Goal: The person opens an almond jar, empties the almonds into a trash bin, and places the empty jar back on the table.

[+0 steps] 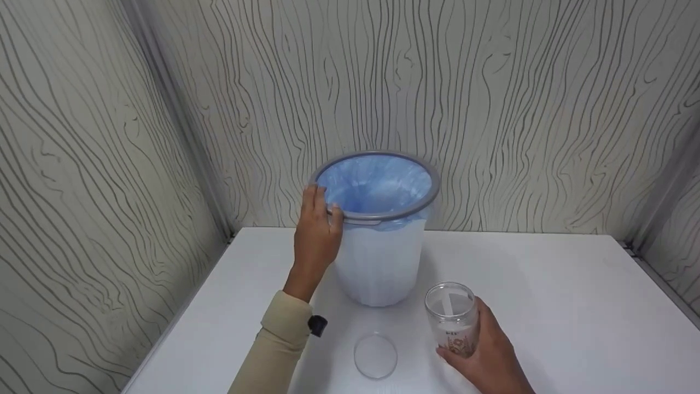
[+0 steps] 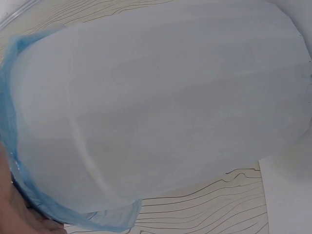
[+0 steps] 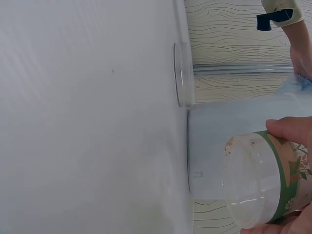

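A white trash bin [image 1: 380, 262] with a grey rim and a blue liner bag [image 1: 377, 183] stands upright on the table. My left hand [image 1: 318, 232] grips the left side of its rim, fingertips over the edge; in the left wrist view only part of that hand [image 2: 19, 209] shows beside the liner. In front of the bin, to the right, my right hand [image 1: 489, 350] holds a clear jar [image 1: 451, 323] by its side, mouth up. The right wrist view shows the jar's printed band [image 3: 292, 170] and clear base. A clear round lid [image 1: 375, 355] lies flat on the table.
The white table [image 1: 547, 284] runs back to a wall [image 1: 492, 109] with a wood-line pattern. Similar panels close in the left and right sides. A dark band [image 1: 317, 325] sits on the left wrist over the sleeve.
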